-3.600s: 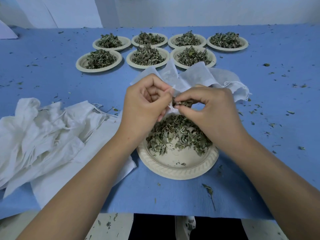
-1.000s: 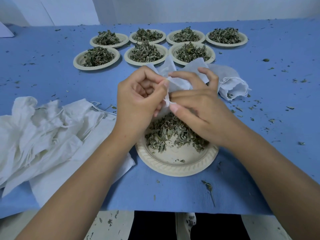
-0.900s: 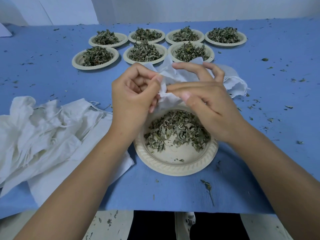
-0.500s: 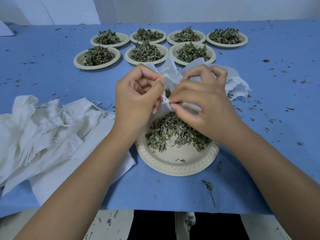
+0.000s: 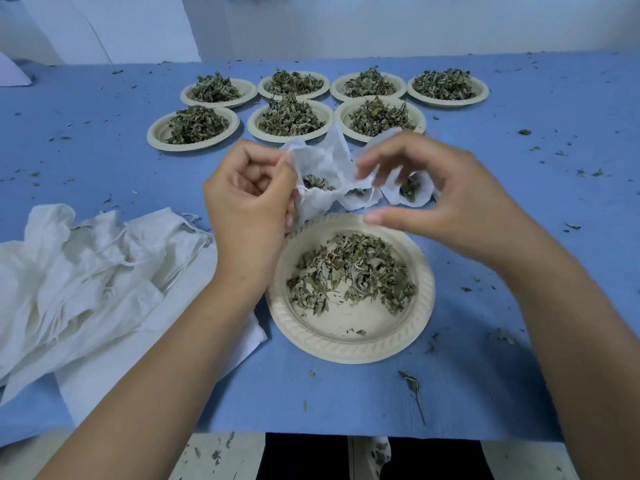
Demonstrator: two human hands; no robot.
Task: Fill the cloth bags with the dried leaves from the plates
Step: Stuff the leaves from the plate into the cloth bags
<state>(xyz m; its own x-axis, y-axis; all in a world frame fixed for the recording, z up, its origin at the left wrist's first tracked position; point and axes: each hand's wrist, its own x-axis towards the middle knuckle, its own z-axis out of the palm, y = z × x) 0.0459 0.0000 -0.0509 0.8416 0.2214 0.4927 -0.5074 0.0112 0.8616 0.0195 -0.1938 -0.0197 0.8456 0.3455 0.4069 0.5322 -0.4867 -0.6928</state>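
Two hands at mid-frame: what's your left hand (image 5: 249,206) doing?
Pinching the rim of the cloth bag (image 5: 327,164), holding its mouth up just behind the near plate (image 5: 346,346).
And your right hand (image 5: 453,199)?
It hovers over the bag, fingers loosely spread, gripping nothing. Most dried leaves (image 5: 349,271) lie on that plate; some sit inside the bag.
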